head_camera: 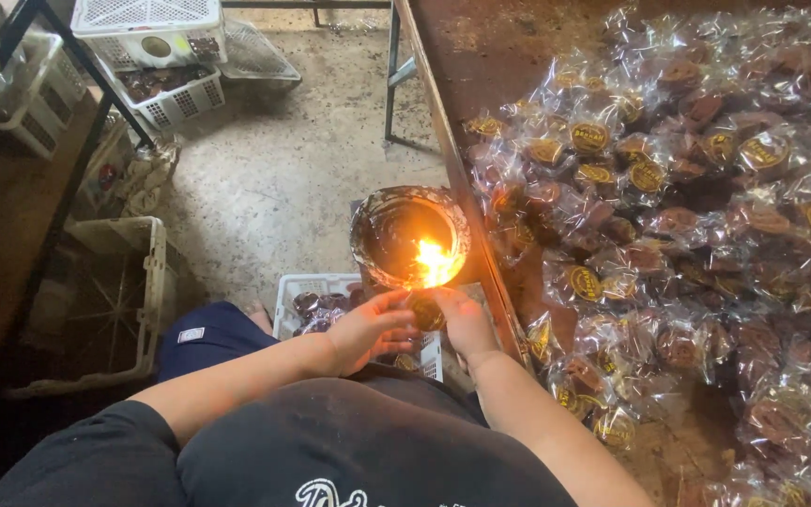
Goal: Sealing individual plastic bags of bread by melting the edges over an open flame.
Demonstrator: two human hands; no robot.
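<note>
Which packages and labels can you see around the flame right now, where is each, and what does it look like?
Clear cellophane packets of brown pieces: heaped over the brown table on the right, crinkled and glossy.
Round gold labels with dark edging: on many of those packets.
Small clear packet: pinched between left hand and right hand, just below the flame in the foil-lined bowl.
White slotted plastic crate: under the hands, holding more packets.

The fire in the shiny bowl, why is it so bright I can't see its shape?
In the head view, the flame is blown out to a white-yellow blot, casting an orange glow inside the foil-lined bowl. Also in the head view, the clear wrappers of the packets on the table glint with daylight glare, while both hands show sharp, and the left edge sits in deep shadow.
</note>
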